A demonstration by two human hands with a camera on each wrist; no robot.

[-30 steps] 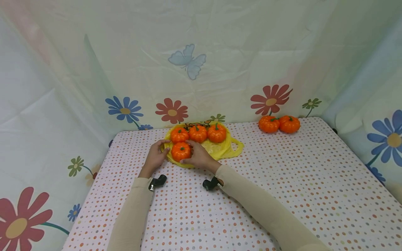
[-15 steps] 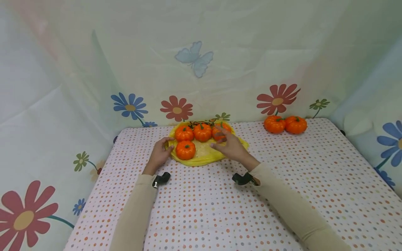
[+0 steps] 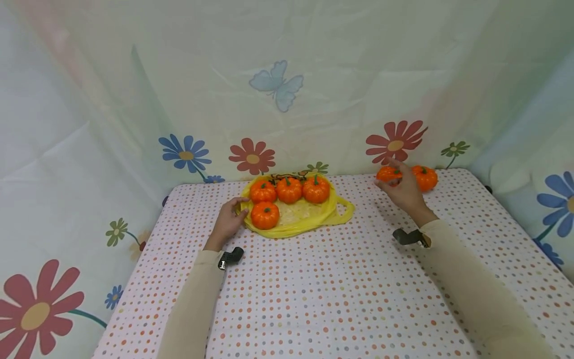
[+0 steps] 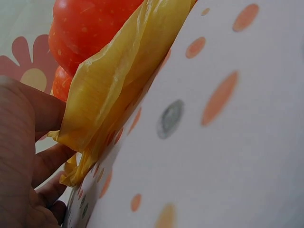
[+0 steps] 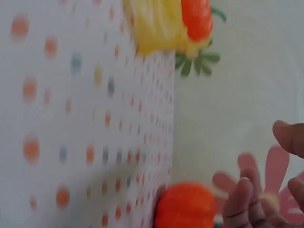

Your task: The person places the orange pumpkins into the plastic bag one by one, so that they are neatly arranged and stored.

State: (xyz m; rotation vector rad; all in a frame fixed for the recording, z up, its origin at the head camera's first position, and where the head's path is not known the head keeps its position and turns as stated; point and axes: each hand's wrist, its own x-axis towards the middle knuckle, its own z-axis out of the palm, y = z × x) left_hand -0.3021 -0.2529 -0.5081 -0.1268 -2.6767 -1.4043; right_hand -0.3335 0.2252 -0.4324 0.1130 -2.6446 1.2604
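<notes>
On the table lies a yellow plastic bag (image 3: 296, 230), its mouth spread wide. Several orange pumpkins sit in it, including a front one (image 3: 265, 215) and a right one (image 3: 316, 189). My left hand (image 3: 227, 223) holds the bag's left rim; in the left wrist view, the thumb goes behind the yellow film (image 4: 97, 95) and other fingers lie by its lower edge. Far to the right, my right hand (image 3: 405, 190) is spread over a loose pumpkin (image 3: 388, 173), partly covering it. The right wrist view shows the fingers (image 5: 237, 199) apart from that pumpkin.
A second loose pumpkin (image 3: 425, 178) sits just right of the right hand. Beneath everything is a dotted tablecloth (image 3: 314, 294). Flower-printed cloth (image 3: 336, 75) hangs behind and at both sides. The bag's handle loop (image 3: 346, 212) lies out to the right.
My right hand has let go of the front pumpkin in the bag, passed over the bag and moved right to the loose pumpkins. My left hand has stayed at the bag's left rim.
</notes>
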